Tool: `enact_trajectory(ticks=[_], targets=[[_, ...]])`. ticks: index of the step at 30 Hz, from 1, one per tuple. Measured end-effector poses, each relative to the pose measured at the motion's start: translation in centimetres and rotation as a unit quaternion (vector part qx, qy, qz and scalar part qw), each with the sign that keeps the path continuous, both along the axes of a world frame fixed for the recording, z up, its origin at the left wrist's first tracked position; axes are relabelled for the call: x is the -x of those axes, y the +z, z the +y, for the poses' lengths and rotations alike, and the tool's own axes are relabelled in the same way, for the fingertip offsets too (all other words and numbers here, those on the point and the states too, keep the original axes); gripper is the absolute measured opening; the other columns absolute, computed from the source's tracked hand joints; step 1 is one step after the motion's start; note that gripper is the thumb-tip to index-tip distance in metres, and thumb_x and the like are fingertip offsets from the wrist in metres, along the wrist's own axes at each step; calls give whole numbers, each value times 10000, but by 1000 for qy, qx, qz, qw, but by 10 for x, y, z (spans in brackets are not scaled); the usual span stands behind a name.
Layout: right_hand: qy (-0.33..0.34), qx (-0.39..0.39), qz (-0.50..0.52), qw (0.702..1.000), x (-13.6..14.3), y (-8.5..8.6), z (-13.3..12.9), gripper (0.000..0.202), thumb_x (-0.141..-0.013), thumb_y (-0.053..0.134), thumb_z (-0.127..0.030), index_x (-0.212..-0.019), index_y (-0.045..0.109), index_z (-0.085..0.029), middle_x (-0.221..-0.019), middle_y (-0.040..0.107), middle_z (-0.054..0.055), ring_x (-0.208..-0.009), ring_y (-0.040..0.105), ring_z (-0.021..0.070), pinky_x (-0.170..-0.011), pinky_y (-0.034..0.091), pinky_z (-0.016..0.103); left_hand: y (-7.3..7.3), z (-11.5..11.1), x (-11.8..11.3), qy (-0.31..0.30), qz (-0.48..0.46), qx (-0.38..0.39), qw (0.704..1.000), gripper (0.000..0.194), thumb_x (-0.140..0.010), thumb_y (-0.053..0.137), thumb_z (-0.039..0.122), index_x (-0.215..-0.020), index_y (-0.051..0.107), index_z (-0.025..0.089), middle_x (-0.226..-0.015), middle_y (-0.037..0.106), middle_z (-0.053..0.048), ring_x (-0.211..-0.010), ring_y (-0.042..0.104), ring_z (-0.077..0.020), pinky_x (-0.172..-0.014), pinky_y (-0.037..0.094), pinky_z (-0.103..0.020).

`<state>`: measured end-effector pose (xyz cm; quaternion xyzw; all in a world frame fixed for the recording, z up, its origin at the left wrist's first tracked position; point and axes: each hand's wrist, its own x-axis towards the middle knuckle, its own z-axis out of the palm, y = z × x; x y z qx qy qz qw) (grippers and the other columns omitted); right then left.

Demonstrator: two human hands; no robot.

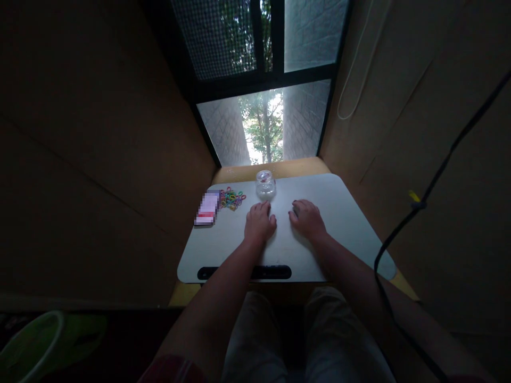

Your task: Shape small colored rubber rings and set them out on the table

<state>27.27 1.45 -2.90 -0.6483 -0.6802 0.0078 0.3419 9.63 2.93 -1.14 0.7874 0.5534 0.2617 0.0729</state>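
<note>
A clear jar (265, 185) stands upright near the back edge of a white lap table (343, 213). Just in front of it, my left hand (259, 221) rests on the tabletop, fingers a little bent and thumb apart, holding nothing. My right hand (306, 217) lies to the right of the jar, curved with its thumb and fingers apart, and nothing shows in it. Left of the jar sits a loose pile of small coloured bands (232, 199). A phone (207, 208) with a blurred screen lies beside the pile, at the table's left edge.
A black slot (275, 272) runs along the table's front edge, partly under my left forearm. Behind the table is a window (263, 127). A dark cable (403, 221) hangs across the right side. A green basin (35, 346) is at the lower left.
</note>
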Motion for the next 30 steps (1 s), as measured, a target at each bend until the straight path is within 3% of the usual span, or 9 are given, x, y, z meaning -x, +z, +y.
enact_trajectory(ticks=[3, 8, 15, 21, 27, 30], targets=[[-19, -6, 23, 1000, -2, 1, -3, 308, -810, 527, -271, -1052, 654, -128, -1049, 628, 143, -982, 569, 265, -914, 422, 400, 2, -3, 1, 16, -23, -6, 1000, 457, -803, 559, 249, -1253, 494, 204, -1245, 561, -104, -1182, 452, -241, -1040, 328, -382], [-36, -21, 29, 999, -2, 3, -5, 314, -809, 522, -278, -1042, 665, -125, -1144, 587, 156, -969, 584, 263, -886, 449, 396, 2, -3, 1, 18, -24, -2, 1000, 369, -799, 569, 256, -1163, 544, 199, -1148, 599, -98, -1119, 486, -236, -1004, 360, -373], [-23, -7, 13, 1000, -2, 2, -3, 314, -798, 521, -259, -1035, 670, -118, -1134, 611, 157, -1023, 568, 272, -937, 421, 417, 4, -3, 1, -11, -22, -6, 1000, 392, -813, 553, 221, -1204, 580, 237, -1329, 544, -66, -1212, 439, -239, -1057, 329, -402], [-36, -1, 15, 999, -1, 2, -3, 311, -804, 507, -264, -1031, 657, -114, -1139, 604, 166, -1026, 562, 281, -947, 404, 424, 2, -1, 1, -18, -20, -6, 1000, 332, -839, 522, 219, -1149, 638, 250, -1257, 596, -58, -1173, 452, -231, -1040, 347, -400], [-77, -57, 80, 992, -3, -2, -1, 528, -740, 530, -213, -1246, 452, -82, -1156, 568, 193, -1043, 542, 289, -919, 430, 416, 2, -3, 1, 1, -20, -11, 1000, 337, -820, 544, 240, -1149, 618, 235, -1195, 589, -84, -1148, 462, -237, -1019, 361, -384], [-85, -75, 136, 984, -5, -3, -1, 570, -717, 505, -173, -1264, 381, -73, -1153, 552, 200, -1045, 539, 270, -915, 438, 391, 2, -3, 1, 6, -25, -13, 1000, 394, -802, 558, 233, -1196, 568, 216, -1182, 580, -98, -1148, 465, -238, -1017, 362, -375]])
